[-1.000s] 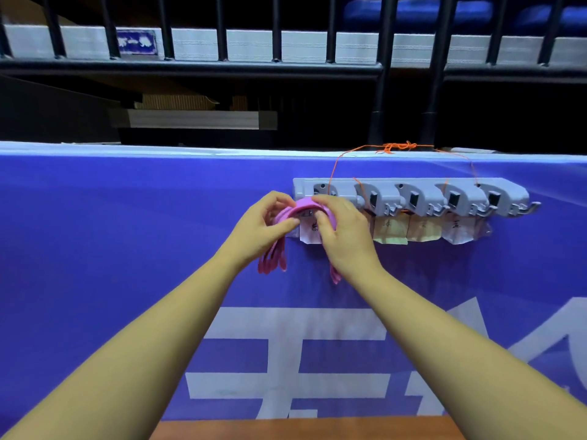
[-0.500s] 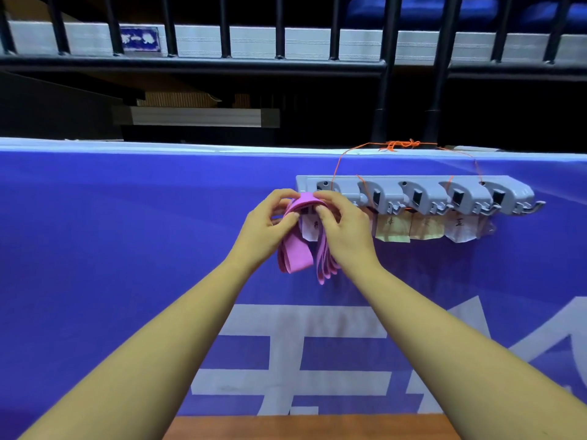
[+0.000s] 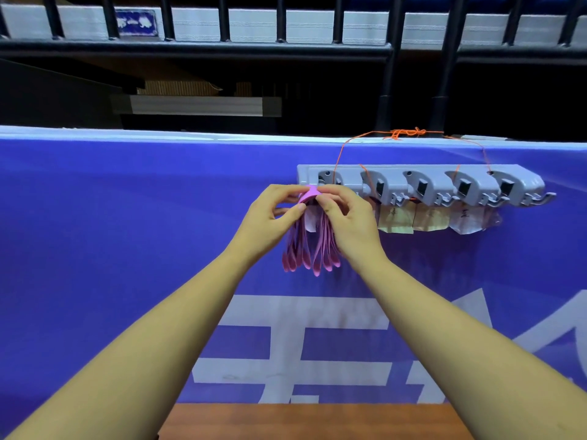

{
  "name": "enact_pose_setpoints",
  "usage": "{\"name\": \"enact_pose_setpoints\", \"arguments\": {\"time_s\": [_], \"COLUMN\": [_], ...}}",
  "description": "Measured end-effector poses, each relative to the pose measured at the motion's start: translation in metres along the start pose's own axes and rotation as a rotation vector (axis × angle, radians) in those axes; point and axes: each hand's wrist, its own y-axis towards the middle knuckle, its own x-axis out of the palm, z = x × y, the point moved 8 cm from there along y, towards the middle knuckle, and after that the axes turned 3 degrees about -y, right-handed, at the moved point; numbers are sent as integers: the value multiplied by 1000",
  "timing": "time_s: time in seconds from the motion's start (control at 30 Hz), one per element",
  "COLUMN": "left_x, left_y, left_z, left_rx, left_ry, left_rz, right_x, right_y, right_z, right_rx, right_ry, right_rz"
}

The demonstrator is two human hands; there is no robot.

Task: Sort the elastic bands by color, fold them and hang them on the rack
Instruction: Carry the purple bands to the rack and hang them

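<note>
Head camera — my left hand (image 3: 275,217) and right hand (image 3: 346,220) pinch folded pink bands (image 3: 313,249) at the grey rack (image 3: 422,182)'s nine-o'clock end hook — loops dangling toward six.

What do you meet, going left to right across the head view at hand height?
Left hand, pink elastic bands, right hand, yellow paper label, white paper label, rack's end hook.

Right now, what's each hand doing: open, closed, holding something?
Left hand: closed, pinching the top fold of the pink elastic bands.
Right hand: closed, pinching the same fold, at the left end of the gray rack.
</note>
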Motion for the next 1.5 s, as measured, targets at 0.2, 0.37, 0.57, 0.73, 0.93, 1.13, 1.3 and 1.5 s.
{"name": "enact_pose_setpoints", "arguments": {"time_s": [0.2, 0.37, 0.57, 0.73, 0.93, 1.13, 1.3, 1.5], "left_x": [2, 4, 4, -13, -9, 31, 67, 104], "left_y": [1, 0, -11, -54, -169, -304, -409, -505], "left_z": [1, 3, -6, -41, -123, -173, -210, -245], "left_rx": [-18, -2, -67, -265, -617, -893, -1018, -1134], "left_ry": [-29, 22, 85, 97, 262, 335, 303, 238], "left_rz": [68, 106, 76, 119, 36, -146, -301, -517], "right_x": [1, -4, -2, -21, -16, 15, 43, 65], "right_y": [1, -2, -12, -55, -148, -262, -369, -470], "right_z": [4, 14, 16, 50, 135, 204, 248, 291], "right_rx": [9, 13, 35, 180, 401, 574, 675, 802], "right_ry": [-43, -109, -164, -358, -521, -583, -589, -619], "right_rz": [-15, 20, -43, -70, -233, -442, -616, -814]}}
